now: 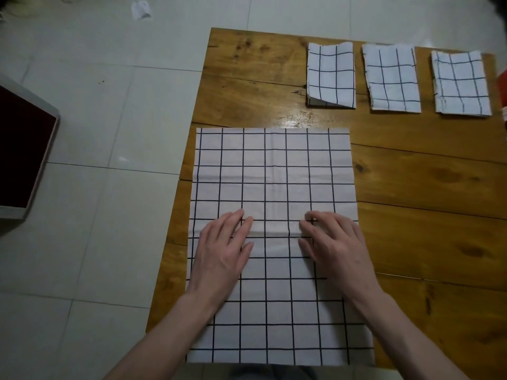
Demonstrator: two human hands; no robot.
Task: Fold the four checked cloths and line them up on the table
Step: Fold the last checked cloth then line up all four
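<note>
A white cloth with a black check (274, 174) lies spread flat on the near left part of the wooden table (425, 187), its near edge hanging at the table's front. My left hand (222, 256) and my right hand (334, 248) lie side by side on its middle, fingers straight, pressing it flat, with a small crease between them. Three folded checked cloths stand in a row along the far edge: one on the left (330, 75), one in the middle (391, 78), one on the right (461, 83).
The table stands on a pale tiled floor (96, 133). A dark red panel with a light frame (22, 149) lies on the floor at left. A red object (502, 91) shows at the right edge beside the far cloths.
</note>
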